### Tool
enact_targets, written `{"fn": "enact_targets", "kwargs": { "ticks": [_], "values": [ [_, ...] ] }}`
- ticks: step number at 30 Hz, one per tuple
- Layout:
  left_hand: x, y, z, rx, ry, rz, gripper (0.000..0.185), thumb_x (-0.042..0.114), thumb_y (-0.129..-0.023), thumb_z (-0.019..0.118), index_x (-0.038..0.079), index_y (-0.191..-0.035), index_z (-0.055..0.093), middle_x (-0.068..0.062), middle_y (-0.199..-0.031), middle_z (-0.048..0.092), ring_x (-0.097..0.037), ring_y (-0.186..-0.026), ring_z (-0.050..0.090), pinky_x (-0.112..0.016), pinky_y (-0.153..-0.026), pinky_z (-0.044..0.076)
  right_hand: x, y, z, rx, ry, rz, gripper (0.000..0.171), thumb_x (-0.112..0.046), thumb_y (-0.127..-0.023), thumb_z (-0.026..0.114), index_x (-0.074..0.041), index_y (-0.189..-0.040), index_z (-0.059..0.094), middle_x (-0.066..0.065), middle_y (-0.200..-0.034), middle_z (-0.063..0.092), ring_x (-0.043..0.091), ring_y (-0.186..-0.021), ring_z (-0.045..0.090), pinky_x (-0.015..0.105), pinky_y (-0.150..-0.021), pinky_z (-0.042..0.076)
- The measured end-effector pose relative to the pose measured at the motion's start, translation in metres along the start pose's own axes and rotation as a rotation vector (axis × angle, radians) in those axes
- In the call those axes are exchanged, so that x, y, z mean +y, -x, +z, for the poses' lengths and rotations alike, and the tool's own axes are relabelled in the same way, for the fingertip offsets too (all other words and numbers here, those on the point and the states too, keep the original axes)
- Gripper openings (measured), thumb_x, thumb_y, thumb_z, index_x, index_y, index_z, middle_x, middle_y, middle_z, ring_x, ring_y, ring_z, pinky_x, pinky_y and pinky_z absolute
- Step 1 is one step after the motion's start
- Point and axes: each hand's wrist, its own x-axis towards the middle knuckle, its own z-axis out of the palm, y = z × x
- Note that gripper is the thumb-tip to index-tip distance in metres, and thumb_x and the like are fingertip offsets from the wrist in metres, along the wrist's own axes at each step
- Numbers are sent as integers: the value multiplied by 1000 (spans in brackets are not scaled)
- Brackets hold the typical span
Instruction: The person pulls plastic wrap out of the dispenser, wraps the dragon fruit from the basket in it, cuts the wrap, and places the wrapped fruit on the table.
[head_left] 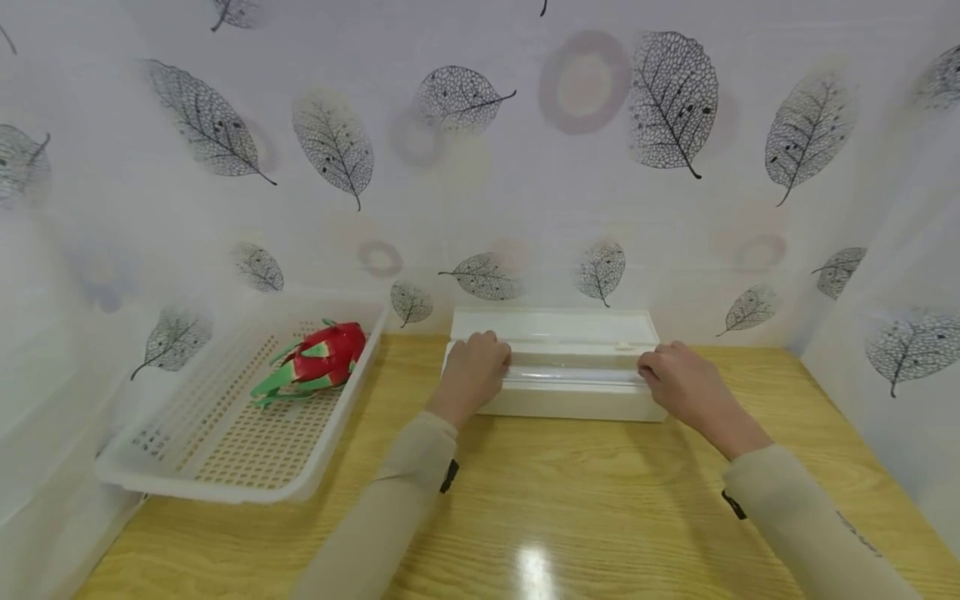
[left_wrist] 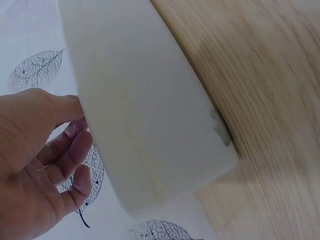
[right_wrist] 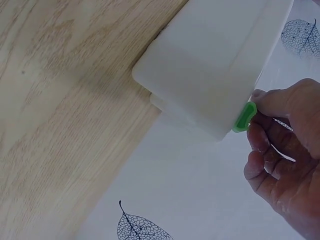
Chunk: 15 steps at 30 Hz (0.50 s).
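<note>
A long white box [head_left: 570, 402] lies at the back of the wooden table [head_left: 585, 508], its lid [head_left: 555, 323] tipped open against the wall. My left hand [head_left: 474, 371] grips the box's left end, fingers curled over the top edge. In the left wrist view the thumb of that hand [left_wrist: 40, 160] lies against the box [left_wrist: 145, 115] and the fingers curl behind it. My right hand [head_left: 675, 375] grips the right end. The right wrist view shows this hand [right_wrist: 287, 150] curled at the box [right_wrist: 210, 65], thumb on a small green tab [right_wrist: 244, 117].
A white perforated basket [head_left: 225, 487] sits tilted at the left of the table and holds a red and green dragon fruit [head_left: 318, 360]. Leaf-patterned white walls [head_left: 525, 167] close in the back and both sides. Bare wood stretches in front of the box.
</note>
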Motion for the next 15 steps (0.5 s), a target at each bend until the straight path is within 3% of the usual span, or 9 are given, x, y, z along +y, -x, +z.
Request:
{"fn": "enact_targets", "kwargs": {
  "ticks": [5, 11, 15],
  "values": [
    [-11, 4, 1, -17, 0, -25, 15, 29, -101, 65, 16, -104, 72, -3, -102, 70, -24, -98, 65, -45, -92, 55, 0, 1, -2, -19, -15, 1, 14, -1, -96, 63, -1, -98, 77, 12, -89, 71, 28, -82, 60, 43, -68, 55],
    [-21, 8, 3, -9, 55, -36, 13, 27, -103, 62, 16, -106, 68, -2, -96, 75, -24, -92, 67, -44, -87, 54, 6, -1, -3, -47, -39, 5, 16, 0, -96, 61, 0, -93, 76, 10, -82, 68, 24, -75, 58, 37, -64, 47],
    [-23, 9, 5, 27, 70, -18, 11, 24, -103, 61, 15, -106, 66, -2, -93, 75, -21, -85, 68, -38, -79, 52, 15, -2, -1, -25, -114, 9, 14, 1, -95, 62, 4, -97, 76, 15, -88, 74, 28, -78, 68, 45, -70, 57]
  ]
}}
